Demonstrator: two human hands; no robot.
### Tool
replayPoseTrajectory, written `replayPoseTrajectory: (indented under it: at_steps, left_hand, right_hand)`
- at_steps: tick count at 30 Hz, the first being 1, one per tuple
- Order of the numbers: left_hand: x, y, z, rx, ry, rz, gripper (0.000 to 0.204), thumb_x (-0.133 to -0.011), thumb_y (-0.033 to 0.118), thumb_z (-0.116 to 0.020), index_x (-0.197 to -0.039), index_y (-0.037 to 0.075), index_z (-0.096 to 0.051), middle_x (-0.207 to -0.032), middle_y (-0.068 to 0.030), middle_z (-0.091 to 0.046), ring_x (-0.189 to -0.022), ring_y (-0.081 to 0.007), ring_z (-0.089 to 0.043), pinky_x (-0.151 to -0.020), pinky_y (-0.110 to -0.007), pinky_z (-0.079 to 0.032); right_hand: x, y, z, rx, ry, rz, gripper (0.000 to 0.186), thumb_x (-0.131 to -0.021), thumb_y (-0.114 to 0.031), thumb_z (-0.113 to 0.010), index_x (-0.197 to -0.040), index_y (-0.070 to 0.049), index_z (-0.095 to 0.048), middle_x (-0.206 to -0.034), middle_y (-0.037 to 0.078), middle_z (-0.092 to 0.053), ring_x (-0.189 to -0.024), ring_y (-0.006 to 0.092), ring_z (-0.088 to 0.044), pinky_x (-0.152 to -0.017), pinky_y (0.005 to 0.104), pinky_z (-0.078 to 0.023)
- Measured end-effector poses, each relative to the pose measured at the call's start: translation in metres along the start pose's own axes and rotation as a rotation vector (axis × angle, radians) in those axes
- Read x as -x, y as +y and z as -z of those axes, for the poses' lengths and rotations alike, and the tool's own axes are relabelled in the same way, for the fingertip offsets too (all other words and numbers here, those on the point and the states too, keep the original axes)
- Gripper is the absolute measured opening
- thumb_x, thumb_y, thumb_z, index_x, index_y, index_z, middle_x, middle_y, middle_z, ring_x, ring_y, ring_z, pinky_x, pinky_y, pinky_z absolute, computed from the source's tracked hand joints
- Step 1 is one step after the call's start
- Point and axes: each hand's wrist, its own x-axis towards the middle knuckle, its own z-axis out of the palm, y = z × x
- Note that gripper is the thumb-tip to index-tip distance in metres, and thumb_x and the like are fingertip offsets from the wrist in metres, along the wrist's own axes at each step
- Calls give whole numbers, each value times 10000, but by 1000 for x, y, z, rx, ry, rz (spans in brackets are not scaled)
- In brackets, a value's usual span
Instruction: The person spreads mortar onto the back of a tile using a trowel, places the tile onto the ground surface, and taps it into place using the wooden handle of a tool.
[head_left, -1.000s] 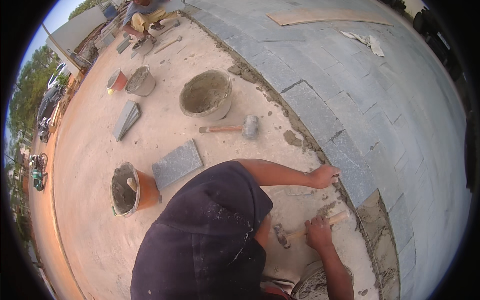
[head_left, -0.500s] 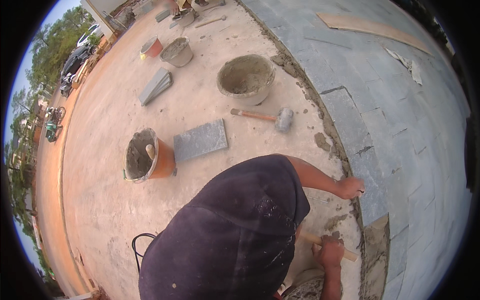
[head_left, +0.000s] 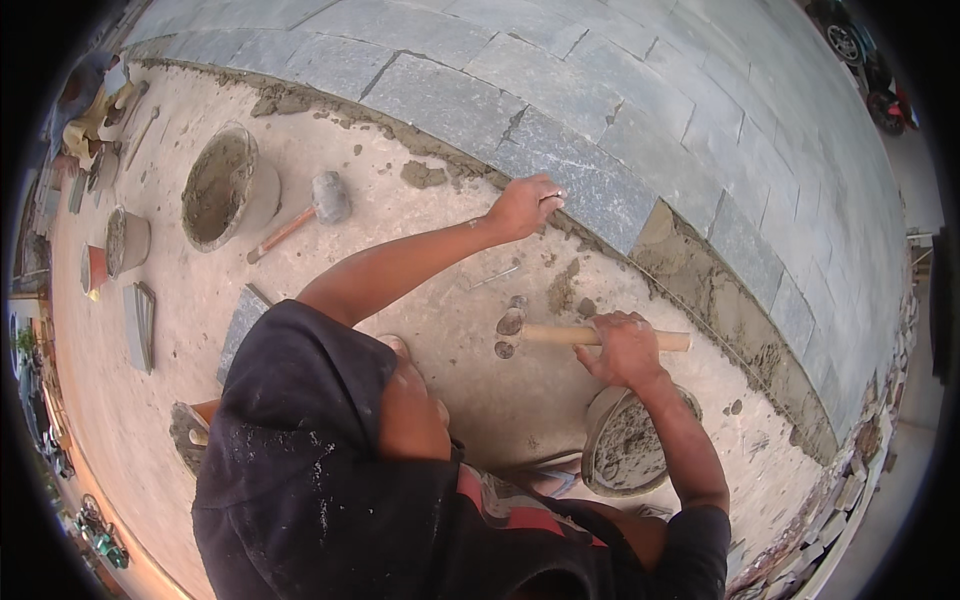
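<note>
Hands apart. Right hand [head_left: 628, 350] grips hammer [head_left: 560, 334], handle running left-right; left hand [head_left: 527, 208], curled, contents unclear, lies nearer grey slab [head_left: 605, 192], up-left of hammer.

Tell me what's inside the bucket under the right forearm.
Inside the bucket is grey, lumpy mortar. The right forearm crosses over it and covers part of the mortar, which itself hides the bucket's bottom, so nothing underneath can be seen.
</note>
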Motion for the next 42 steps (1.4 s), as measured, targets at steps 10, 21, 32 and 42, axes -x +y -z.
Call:
replayPoseTrajectory:
  at_steps: [10,21,32,42]
  left_hand:
    - [12,-11,-2,-64,-34,-77,161,-921,106,-683,-1035,-2,-723,-974,-152,-666,-833,-345,-653,-744,-424,-512]
    - [12,-22,-11,-26,0,-25,147,-900,66,-677,-1022,-2,-724,-959,-162,-679,-836,-356,-658,-739,-431,-515]
    - [10,-28,-21,-57,-27,26,143,-880,121,-696,-991,33,-717,-982,-155,-681,-899,-383,-650,-798,-459,-518]
    - [15,-29,-29,-190,71,25,136,-864,140,-729,-957,41,-741,-932,-134,-700,-839,-350,-666,-747,-447,-525]
  right_hand:
    - [-1,-1,4,-34,37,-24,463,-815,-411,-723,-1085,-35,-696,-1023,153,-729,-1011,305,-678,-935,434,-502]
    - [1,1,9,-41,-10,-61,456,-835,-425,-706,-1064,-30,-684,-1006,166,-723,-1006,326,-673,-925,444,-503]
    - [-1,5,9,-57,19,-90,442,-841,-430,-702,-1024,-29,-687,-987,167,-717,-988,338,-676,-903,455,-514]
    - [-1,8,12,-71,-19,-144,459,-847,-443,-696,-1071,-42,-690,-1030,164,-720,-1022,336,-672,-922,450,-510]
